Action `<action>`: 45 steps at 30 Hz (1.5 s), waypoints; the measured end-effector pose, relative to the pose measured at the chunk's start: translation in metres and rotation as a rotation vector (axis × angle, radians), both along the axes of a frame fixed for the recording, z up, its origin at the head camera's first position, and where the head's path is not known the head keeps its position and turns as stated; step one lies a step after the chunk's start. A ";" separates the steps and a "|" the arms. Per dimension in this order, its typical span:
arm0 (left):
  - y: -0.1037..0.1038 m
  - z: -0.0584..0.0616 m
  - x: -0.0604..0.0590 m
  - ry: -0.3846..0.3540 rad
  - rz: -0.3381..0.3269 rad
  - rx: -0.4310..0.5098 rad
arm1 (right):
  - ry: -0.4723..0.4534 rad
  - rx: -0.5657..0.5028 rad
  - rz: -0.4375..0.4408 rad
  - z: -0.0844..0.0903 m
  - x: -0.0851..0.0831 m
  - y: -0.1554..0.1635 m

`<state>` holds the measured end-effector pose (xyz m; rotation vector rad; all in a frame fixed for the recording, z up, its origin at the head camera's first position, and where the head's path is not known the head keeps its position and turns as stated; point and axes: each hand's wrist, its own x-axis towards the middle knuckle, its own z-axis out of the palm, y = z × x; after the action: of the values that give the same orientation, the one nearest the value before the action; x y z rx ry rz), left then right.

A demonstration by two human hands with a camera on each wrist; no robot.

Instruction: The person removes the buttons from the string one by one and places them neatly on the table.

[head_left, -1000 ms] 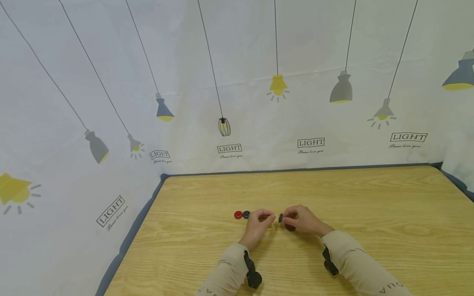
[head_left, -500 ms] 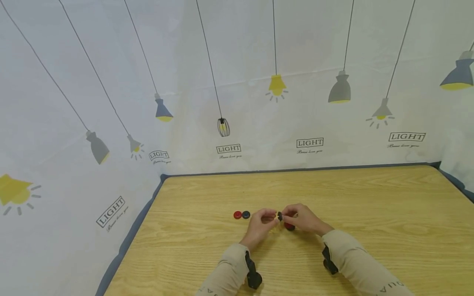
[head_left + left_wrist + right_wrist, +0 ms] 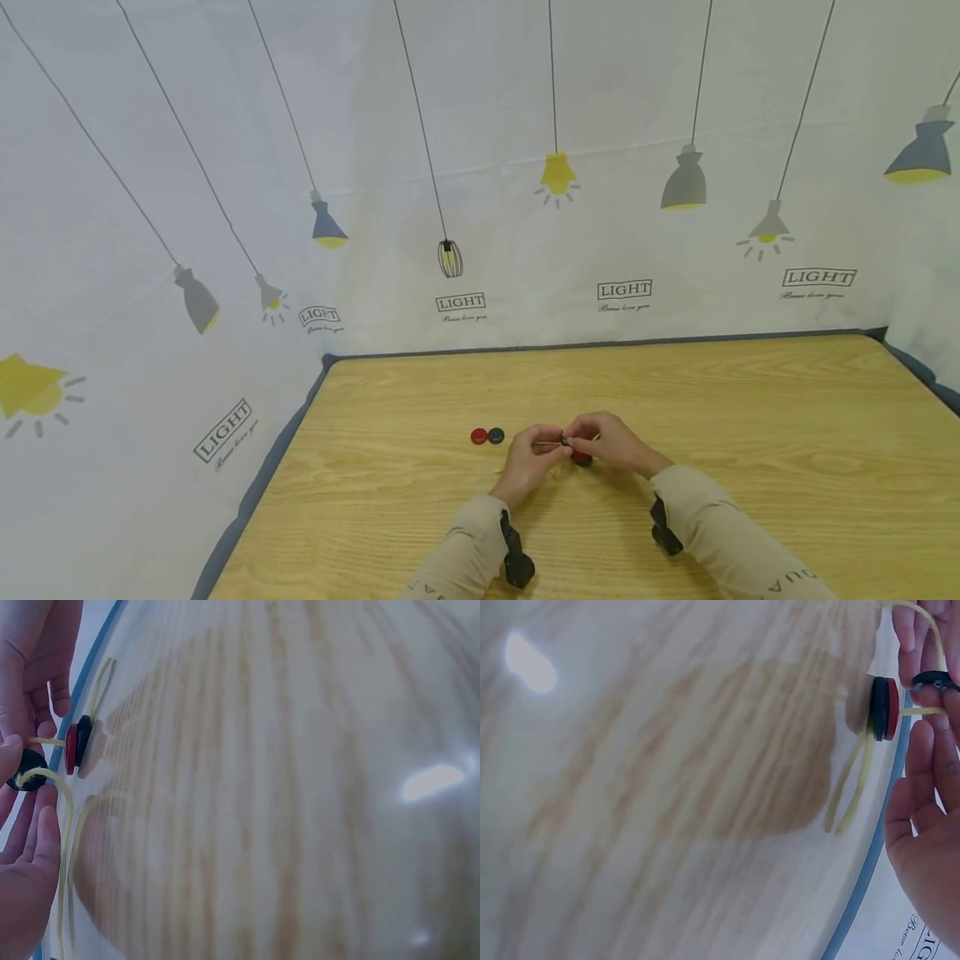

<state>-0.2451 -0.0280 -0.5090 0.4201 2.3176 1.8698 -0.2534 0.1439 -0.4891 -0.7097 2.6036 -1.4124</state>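
Observation:
My left hand and right hand meet above the table, fingertips together. Between them the right fingers pinch a dark round button. A yellow cord runs at its centre, and the left fingers pinch the cord close to the button; the exact grip is partly hidden by fingers. Just below the right hand hangs or stands a pair of buttons, one red and one black, face to face on the same cord. Loose cord strands trail from the black one in the right wrist view.
Farther left on the wooden table lie a loose red button and a dark button, side by side. A white cloth wall printed with lamps rises behind the table's back edge.
The hands have come together: the left hand with the cord moved right to the dark button in the right hand. The loose dark button beside it has come into full view.

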 end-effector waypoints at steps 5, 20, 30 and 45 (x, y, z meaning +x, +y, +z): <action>-0.001 0.005 0.004 0.014 -0.002 0.009 | 0.009 -0.006 -0.006 0.000 0.001 0.000; -0.013 -0.005 -0.004 0.012 0.065 0.003 | 0.063 -0.053 -0.011 -0.006 -0.001 0.009; -0.022 0.008 -0.004 0.028 0.093 0.048 | 0.020 0.008 -0.058 -0.004 0.002 0.012; -0.043 0.035 0.004 0.045 0.109 0.019 | 0.025 0.020 -0.037 -0.009 0.000 0.019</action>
<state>-0.2414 -0.0714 -0.4738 0.3477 2.3991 1.9513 -0.2529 0.1626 -0.4977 -0.6839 2.6597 -1.3942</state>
